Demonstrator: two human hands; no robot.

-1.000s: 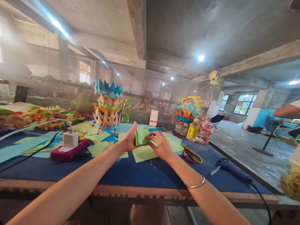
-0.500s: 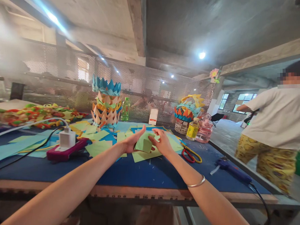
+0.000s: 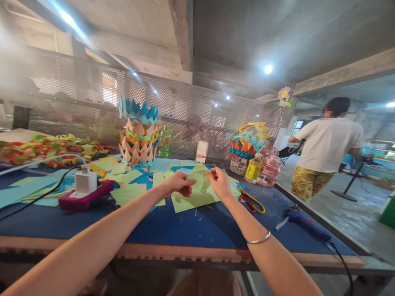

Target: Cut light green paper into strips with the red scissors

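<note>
Both my hands are raised a little above the blue table (image 3: 174, 228) and pinch one light green sheet of paper (image 3: 199, 179) between them. My left hand (image 3: 178, 183) grips its left edge with closed fingers. My right hand (image 3: 220, 181), with a thin bangle on the wrist, pinches its right edge. The sheet looks partly folded and points upward. Under it lie more green sheets (image 3: 189, 201) flat on the table.
Red and yellow scissors (image 3: 251, 202) lie right of my hands, a blue glue gun (image 3: 304, 224) with cord further right. A pink power strip with white charger (image 3: 84, 191) sits left. Paper baskets (image 3: 138, 135), bottles (image 3: 254, 168) and a mesh fence stand behind. A person (image 3: 325, 148) walks away at right.
My hands have lifted the green paper off the table and opened it out between them. The person at right has walked farther away. My view has shifted slightly.
</note>
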